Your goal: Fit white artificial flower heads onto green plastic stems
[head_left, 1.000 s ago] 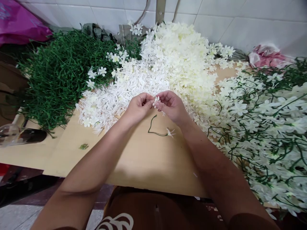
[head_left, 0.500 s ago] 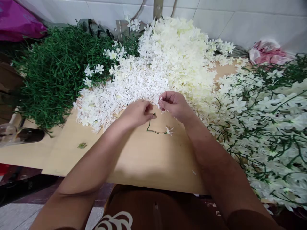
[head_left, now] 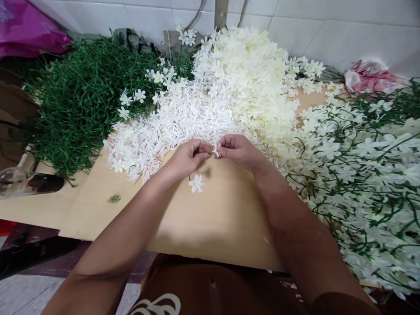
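Note:
My left hand [head_left: 194, 156] pinches a green artificial flower stem, mostly hidden by the fingers. From below that hand hangs a white artificial flower [head_left: 196, 184], on a short visible bit of the same green. Right beside it, my right hand [head_left: 236, 150] is closed on a small white flower piece [head_left: 217, 151], held against the stem's tip. Whether the two are joined I cannot make out. Just beyond both hands lies a heap of thin white flower parts [head_left: 183, 118], with a pile of creamy white petals [head_left: 252, 65] behind it.
A mound of green stems [head_left: 78, 96] fills the back left. Finished-looking white flowers on stems [head_left: 370, 183] cover the right side. A plastic cup with dark drink [head_left: 42, 183] lies at the left edge. A small green scrap [head_left: 113, 199] rests on the cardboard [head_left: 210, 223].
My right hand has come down and left, bringing the white piece to the stem tip. The hanging flower has swung left and now faces up. The view has shifted slightly.

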Motion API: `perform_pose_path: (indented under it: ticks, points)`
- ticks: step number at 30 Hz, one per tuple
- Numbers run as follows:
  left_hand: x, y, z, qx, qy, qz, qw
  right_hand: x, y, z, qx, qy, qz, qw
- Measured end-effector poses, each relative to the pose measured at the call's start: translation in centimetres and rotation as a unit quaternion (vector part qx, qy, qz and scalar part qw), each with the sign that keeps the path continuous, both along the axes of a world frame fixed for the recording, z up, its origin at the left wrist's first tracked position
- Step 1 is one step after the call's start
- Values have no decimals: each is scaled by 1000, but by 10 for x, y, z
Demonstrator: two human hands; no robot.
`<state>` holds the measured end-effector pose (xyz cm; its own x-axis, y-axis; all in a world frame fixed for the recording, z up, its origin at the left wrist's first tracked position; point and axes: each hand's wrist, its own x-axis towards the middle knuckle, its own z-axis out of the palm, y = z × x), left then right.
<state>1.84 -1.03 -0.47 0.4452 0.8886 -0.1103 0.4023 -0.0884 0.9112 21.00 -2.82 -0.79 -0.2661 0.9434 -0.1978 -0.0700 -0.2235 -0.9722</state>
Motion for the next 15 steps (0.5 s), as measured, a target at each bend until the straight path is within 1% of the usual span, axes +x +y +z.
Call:
perform_pose_path:
  ticks: [2,4,9,15]
  points:
    - [-2,-1,-2,-32,-71,7,997,-2,-1,1,-2,-2,7,1000]
    - [-2,-2,-2,-59,-103,10,993,-4,-2,2,-7,4,8,1000]
    - [-1,0,1,-100,-116,32,988,-7,-2,0,-19,35,-7,999]
    - [-1,-1,-1,-100,-144,77,981,-10,-5,0,-39,84,-29,995]
